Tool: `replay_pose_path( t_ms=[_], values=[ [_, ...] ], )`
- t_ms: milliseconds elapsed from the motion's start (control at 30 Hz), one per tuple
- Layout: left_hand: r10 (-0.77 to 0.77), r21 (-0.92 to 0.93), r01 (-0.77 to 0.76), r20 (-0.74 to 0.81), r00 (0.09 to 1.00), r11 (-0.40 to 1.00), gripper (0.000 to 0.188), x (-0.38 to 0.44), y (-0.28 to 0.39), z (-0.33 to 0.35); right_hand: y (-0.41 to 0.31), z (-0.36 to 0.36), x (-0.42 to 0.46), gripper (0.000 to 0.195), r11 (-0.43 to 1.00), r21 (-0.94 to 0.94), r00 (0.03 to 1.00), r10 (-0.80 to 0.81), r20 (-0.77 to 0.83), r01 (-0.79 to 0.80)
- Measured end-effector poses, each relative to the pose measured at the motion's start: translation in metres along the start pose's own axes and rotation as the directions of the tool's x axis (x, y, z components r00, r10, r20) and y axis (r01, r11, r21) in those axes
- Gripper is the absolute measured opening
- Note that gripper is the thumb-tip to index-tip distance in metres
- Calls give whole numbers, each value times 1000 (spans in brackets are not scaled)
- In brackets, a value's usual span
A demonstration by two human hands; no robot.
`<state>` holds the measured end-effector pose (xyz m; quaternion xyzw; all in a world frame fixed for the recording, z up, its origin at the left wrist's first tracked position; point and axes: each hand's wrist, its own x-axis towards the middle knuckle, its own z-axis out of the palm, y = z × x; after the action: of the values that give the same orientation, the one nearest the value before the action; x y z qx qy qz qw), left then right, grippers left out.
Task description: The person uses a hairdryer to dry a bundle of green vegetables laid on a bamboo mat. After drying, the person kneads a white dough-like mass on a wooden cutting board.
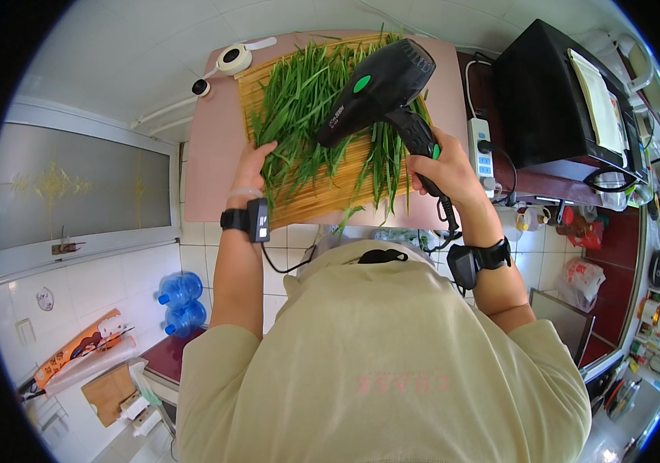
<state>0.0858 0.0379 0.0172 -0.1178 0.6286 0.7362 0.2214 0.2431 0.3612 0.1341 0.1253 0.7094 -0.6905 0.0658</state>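
Note:
My right hand (pixel 442 168) is closed around the handle of a black hair dryer (pixel 385 87) with green accents. Its nozzle points down and left over long green leaves (pixel 306 87), which look like Chinese chives. They lie spread on a bamboo board (pixel 312 199) on a pink table (pixel 214 168). At the board's left edge, my left hand (pixel 256 165) touches the leaves, thumb extended; its fingers are partly hidden, so whether it grips any is unclear. The dryer's cord hangs from the handle towards my body.
Two tape rolls (pixel 234 59) (pixel 201 88) sit at the table's back left. On the right are a white power strip (pixel 481 156) with a black plug and a black microwave-like appliance (pixel 555 104). Blue water bottles (pixel 182 304) stand on the left near the floor.

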Motion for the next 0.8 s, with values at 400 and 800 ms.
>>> replay_pose_path(
  t_ms=[400, 800],
  values=[
    [495, 907, -212, 6, 869, 363, 51, 30, -38, -31, -11, 17, 6, 22, 998, 57, 998, 17, 68, -21],
    [-179, -139, 190, 85, 980, 972, 21, -7, -12, 16, -11, 12, 3, 26, 996, 68, 996, 58, 68, -62]
  ],
)
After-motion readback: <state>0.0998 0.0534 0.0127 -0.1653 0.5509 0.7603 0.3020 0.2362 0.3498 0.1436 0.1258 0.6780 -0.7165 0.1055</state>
